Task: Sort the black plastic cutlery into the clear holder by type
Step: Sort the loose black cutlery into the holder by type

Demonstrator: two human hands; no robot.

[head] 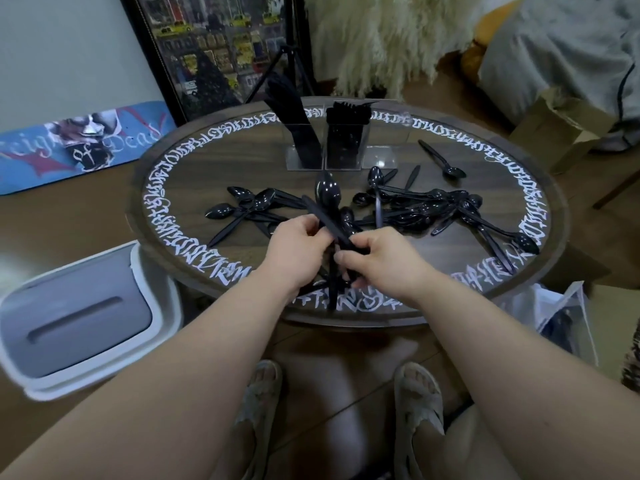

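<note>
Gathering a bundle of black spoons [329,202] at frame centre, left hand [298,251] and right hand [381,258] both curled round the handles. Best squared bowl-to-bowl before lifting. Beyond, clear holder [341,143] at upper centre: left compartment and middle one already filled, right one apparently empty. Loose spoons [433,209] scattered across the round table [166,216].
</note>
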